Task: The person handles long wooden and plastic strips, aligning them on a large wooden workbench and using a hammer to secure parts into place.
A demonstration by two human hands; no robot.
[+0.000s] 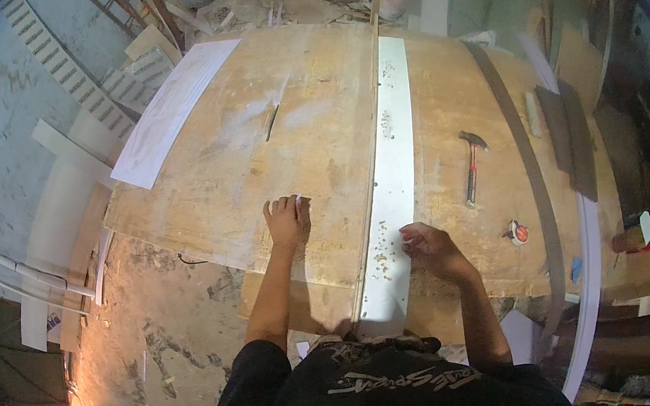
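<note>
A long white strip board [391,131] lies lengthwise on the large wooden work table [305,64]. Scattered along it are several small brownish pieces [383,257], like fasteners, too small to name surely. My right hand [434,249] is over the strip's right edge beside the nearest cluster, its fingers drawn together; whatever they may pinch is hidden. To the left, my left hand [286,223] is low over the bare wood with curled fingers. A tiny whitish bit shows at its fingertips, too small to make out.
A claw hammer [472,168] and a red-and-white tape measure [517,233] lie right of the strip. A thin wooden batten [373,142] runs along its left edge. White sheets [175,112] rest at the far left; a dark strip [519,151] crosses the right side.
</note>
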